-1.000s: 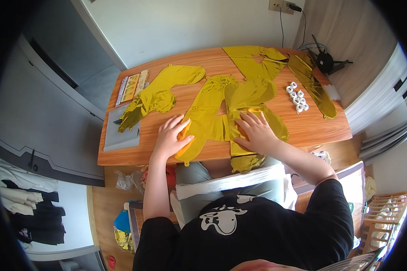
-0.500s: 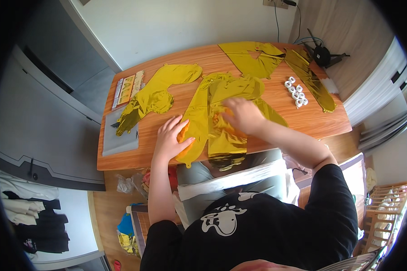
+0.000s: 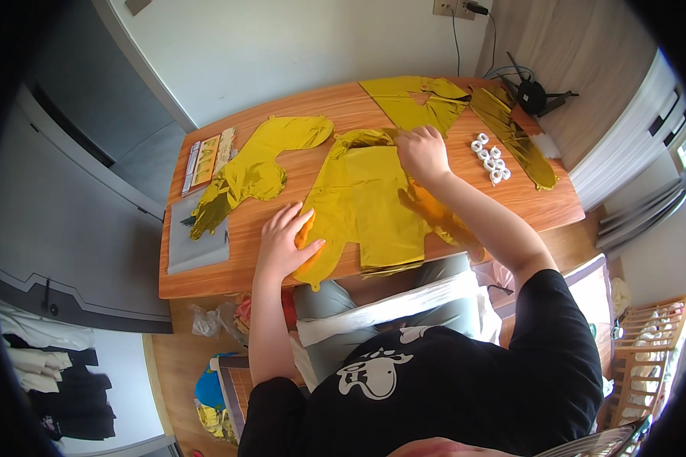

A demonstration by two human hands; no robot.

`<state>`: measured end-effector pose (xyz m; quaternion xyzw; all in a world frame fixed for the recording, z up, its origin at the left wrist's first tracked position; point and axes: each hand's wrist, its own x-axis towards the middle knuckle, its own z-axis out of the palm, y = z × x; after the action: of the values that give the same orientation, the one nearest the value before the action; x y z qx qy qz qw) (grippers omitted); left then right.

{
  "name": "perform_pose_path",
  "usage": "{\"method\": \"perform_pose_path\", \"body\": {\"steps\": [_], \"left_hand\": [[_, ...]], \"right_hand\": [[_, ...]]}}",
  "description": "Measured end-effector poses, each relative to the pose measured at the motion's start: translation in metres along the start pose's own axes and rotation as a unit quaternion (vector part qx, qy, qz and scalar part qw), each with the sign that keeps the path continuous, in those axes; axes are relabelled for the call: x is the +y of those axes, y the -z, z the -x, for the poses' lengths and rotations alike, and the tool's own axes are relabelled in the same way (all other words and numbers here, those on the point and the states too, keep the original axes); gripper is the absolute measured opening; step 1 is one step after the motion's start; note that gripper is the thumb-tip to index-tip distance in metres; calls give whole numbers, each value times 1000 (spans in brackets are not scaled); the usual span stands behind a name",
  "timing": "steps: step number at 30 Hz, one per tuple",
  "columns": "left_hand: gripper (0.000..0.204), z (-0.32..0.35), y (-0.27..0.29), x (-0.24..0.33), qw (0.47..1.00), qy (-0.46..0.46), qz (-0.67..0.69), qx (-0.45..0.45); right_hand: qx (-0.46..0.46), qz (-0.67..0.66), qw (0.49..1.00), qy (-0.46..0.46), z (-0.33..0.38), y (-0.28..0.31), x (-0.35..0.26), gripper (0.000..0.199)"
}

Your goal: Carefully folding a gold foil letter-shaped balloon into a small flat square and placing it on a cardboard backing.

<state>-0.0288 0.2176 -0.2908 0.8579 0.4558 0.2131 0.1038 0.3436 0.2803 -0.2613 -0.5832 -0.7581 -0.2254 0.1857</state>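
A flat gold foil balloon (image 3: 373, 202) lies on the wooden table in front of me, spread wide and hanging slightly over the near edge. My left hand (image 3: 284, 242) rests on its left side with fingers apart, and the foil shows orange reflections beside it. At the balloon's far edge, my right hand (image 3: 424, 154) is closed in a pinch on the foil. Its forearm crosses above the balloon's right part, hiding some of it. Left of this piece lies another flat gold foil balloon (image 3: 263, 164), crumpled at its lower end.
Several small white rolls (image 3: 493, 158) sit at the right. More gold foil balloons lie behind (image 3: 419, 107) and at the far right (image 3: 514, 137). A black router (image 3: 532, 97) stands in the back corner. Printed card packaging (image 3: 206, 161) and a clear plastic bag (image 3: 198, 240) are at the left.
My right hand has moved away from me and slightly right, to the balloon's far edge. The folded foil in the middle is now flatter and wider. My left hand has stayed in place.
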Motion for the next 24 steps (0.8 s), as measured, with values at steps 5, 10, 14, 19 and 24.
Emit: {"method": "perform_pose_path", "body": {"steps": [5, 10, 14, 19, 24], "left_hand": [[66, -5, -2, 4, 1000, -5, 3, -1], [66, -8, -4, 5, 1000, -6, -4, -4], [66, -1, -1, 3, 1000, 6, 0, 0], [66, -5, -1, 3, 1000, -3, 6, 3], [66, -4, 2, 8, 1000, 4, 1, 1]], "right_hand": [[-4, 72, 996, -55, -38, -15, 3, 11], [-174, 85, 979, -61, -17, -36, -10, 63], [-293, -95, 950, 53, 19, 18, -35, 73], [-287, -125, 949, 48, 29, 16, -41, 81], [-289, -124, 949, 31, 11, 3, -54, 82]]}}
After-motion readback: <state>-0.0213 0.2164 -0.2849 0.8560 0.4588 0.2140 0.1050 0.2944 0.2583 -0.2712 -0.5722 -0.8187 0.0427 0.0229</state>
